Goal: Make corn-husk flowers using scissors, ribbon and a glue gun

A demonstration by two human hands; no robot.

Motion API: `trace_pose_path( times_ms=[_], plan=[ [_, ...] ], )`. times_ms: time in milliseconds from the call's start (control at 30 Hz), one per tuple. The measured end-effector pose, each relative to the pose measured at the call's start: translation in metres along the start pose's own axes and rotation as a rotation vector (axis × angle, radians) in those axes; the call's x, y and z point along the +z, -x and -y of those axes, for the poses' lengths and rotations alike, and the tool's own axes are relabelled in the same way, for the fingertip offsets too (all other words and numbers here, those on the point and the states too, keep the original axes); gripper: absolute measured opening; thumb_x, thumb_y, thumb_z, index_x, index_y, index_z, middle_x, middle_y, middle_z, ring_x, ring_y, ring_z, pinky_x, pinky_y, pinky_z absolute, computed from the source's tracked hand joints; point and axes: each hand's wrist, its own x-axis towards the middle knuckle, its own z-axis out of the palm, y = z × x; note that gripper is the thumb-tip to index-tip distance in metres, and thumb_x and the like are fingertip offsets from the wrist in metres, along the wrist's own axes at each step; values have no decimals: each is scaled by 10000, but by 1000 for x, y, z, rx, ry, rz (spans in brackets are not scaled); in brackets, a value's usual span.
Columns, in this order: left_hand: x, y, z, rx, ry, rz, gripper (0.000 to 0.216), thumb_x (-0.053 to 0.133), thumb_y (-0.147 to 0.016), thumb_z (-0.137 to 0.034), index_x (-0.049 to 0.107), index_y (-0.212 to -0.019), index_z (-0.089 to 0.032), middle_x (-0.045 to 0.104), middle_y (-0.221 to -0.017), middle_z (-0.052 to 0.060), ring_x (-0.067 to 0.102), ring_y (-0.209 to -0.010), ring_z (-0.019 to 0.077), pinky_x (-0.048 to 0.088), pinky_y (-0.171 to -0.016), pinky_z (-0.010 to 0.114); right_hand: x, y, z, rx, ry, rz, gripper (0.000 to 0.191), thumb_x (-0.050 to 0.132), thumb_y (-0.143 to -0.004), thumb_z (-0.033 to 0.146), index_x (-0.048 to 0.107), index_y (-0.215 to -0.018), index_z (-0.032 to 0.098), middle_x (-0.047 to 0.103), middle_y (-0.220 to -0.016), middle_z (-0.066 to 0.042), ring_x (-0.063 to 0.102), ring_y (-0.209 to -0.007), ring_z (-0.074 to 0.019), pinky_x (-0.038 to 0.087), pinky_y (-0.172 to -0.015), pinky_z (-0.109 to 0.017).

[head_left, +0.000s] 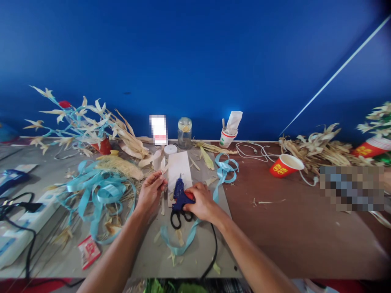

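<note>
My left hand is closed in a pinch on a small pale corn husk piece that sticks up from the fingertips. Wrapped round the handle of a dark blue hot glue gun is my right hand. The gun lies over a whitish rectangular board, nozzle pointing away from me. Black-handled scissors show just below it, their blades hidden. Light blue ribbon curls on the table in front of the scissors, and the gun's black cord runs to the near edge.
At left stand a blue-stemmed husk flower branch, heaped blue ribbon and a white power strip. A glass jar and a white cup are at the back. A red paper cup and dried husks lie right.
</note>
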Motion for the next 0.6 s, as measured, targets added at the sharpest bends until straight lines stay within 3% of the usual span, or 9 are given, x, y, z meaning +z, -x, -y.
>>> trace_pose_path(
  times_ms=[167,367,500,600],
  plan=[
    [3,2,-2,-24,6,-19,243,738,-627,-209,630,-837,-150,585,-590,-21,502,-506,53,360,-460,147,-20,-8,-8,-45,19,60,446,774,-569,332,676,-983,198,563,-970,-75,502,-972,-262,373,-829,-371],
    [5,3,-3,-24,4,-6,245,739,-616,-219,633,-824,-147,574,-581,-21,498,-511,54,357,-456,146,-54,-30,-28,-147,113,97,328,768,-558,340,686,-835,186,544,-844,-36,519,-827,-211,395,-713,-297],
    [4,2,-1,-17,8,-3,237,741,-615,-218,635,-816,-152,577,-594,-21,508,-518,55,356,-456,148,-48,-43,-45,-100,133,52,337,753,-570,315,679,-875,192,560,-876,-41,524,-872,-215,405,-747,-298],
    [5,4,-2,-16,1,9,234,735,-623,-215,634,-824,-149,580,-600,-20,509,-521,55,362,-464,150,-38,-42,-51,-48,157,-18,458,747,-580,328,645,-1008,201,559,-1027,-78,511,-1003,-253,394,-844,-358]
  ],
)
